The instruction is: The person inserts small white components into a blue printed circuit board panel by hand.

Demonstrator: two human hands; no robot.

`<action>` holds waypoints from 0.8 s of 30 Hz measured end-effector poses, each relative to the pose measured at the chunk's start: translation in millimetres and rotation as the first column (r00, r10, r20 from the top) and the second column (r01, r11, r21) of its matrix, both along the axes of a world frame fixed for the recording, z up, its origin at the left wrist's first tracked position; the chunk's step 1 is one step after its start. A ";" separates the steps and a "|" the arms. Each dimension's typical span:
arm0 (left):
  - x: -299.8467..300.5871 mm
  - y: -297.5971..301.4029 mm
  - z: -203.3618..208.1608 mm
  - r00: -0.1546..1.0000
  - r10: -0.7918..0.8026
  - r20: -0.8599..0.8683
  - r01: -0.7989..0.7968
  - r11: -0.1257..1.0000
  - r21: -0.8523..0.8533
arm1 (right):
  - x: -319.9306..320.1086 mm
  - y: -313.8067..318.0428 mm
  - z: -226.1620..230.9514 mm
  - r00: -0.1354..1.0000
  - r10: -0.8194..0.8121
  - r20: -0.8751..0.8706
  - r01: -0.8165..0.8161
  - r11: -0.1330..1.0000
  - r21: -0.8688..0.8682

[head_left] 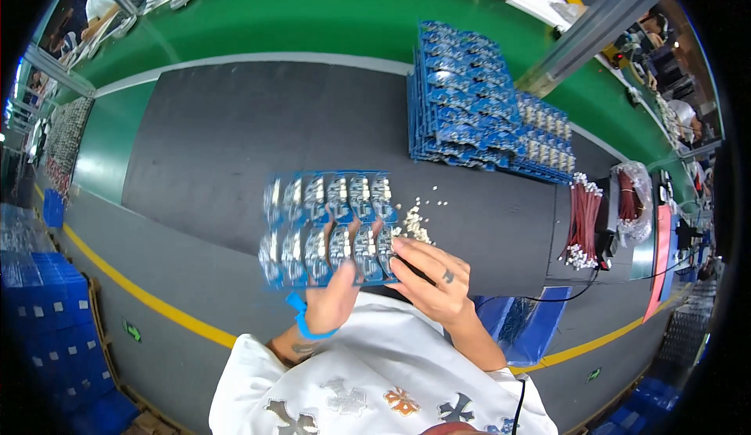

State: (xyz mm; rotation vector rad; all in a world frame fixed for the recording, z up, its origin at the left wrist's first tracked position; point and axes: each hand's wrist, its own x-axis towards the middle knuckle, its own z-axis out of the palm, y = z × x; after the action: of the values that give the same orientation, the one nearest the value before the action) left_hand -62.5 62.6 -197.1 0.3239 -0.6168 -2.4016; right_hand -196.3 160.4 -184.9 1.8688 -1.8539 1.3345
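Note:
A blue circuit board panel (303, 224), with two rows of curved boards and small white connectors, is held up in front of my body, slightly blurred. My left hand (332, 300) is closed on its near edge, thumb on top; its fingers show through the gaps from beneath. At the panel's right end my right hand (438, 282) has its fingers bent and pressed against the last board of the near row. Whether a small connector is also between those fingertips is hidden. Just past them lies a loose pile of small white connectors (415, 225).
Tall stacked blue panels (461, 95) stand at the far right of the dark mat (235, 130), beside a lower stack (545, 134). Further right lie red cable bundles (584, 220). A metal post (594, 36) rises behind; a green conveyor (313, 16) runs along the back.

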 end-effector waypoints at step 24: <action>15.2 7.0 -21.1 0.702 0.352 0.618 0.523 0.333 -0.784 | 7.9 22.9 3.9 0.863 -0.174 0.475 -0.140 0.821 0.554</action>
State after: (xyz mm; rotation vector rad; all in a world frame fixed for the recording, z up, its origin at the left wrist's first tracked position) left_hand -47.2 69.5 -218.2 0.6915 -2.3493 -1.4194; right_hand -188.4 183.3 -181.0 1.8363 -2.8103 1.4825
